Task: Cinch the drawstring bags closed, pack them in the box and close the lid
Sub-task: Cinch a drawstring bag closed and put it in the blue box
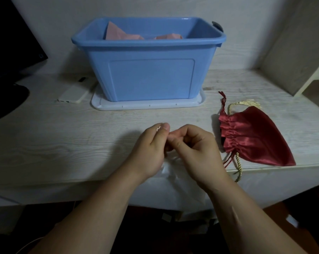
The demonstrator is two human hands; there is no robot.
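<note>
A white drawstring bag hangs over the near table edge under my hands. My left hand pinches its white cord between thumb and fingers. My right hand grips the gathered top of the same bag, fingers curled. A dark red satin bag with gold and red cords lies flat at the right, its mouth gathered. The blue plastic box stands open at the back centre, with pink bags inside. The box stands on its white lid.
A white phone lies left of the lid. A dark monitor and its base fill the left side. A white shelf unit stands at the right rear. The table edge runs just below my wrists.
</note>
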